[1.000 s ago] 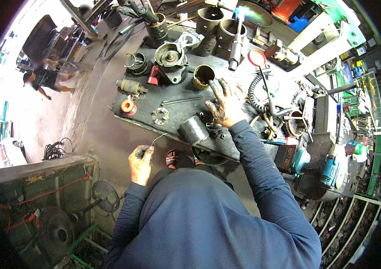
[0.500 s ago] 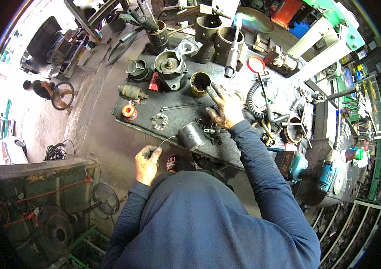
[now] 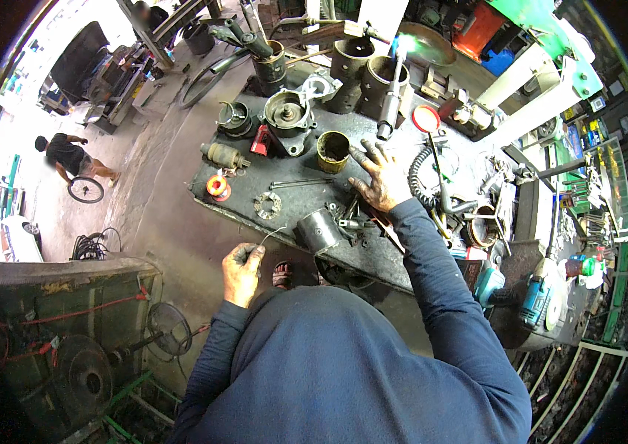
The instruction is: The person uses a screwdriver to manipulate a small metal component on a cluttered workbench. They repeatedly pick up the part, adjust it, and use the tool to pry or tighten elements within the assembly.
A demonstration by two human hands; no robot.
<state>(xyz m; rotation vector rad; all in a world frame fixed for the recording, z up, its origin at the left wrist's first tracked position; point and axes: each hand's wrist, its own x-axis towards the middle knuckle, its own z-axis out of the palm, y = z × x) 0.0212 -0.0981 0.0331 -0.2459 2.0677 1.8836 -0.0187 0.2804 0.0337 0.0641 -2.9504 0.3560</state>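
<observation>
Now the left hand (image 3: 241,275) pinches the wire (image 3: 269,234) closer in than a second ago, its tip near the cylinder (image 3: 318,231) on the desk (image 3: 244,194), the right hand (image 3: 379,179) spread beside the cup (image 3: 329,163).

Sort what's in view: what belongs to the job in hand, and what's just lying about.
Seemingly part of the job:
thin wire, pinched in the left hand
open yellowish tin, beside the right hand

Seemingly just lying about:
teal power tool, far right
black coiled cord, right of the right hand
heap of black cable, far left
</observation>
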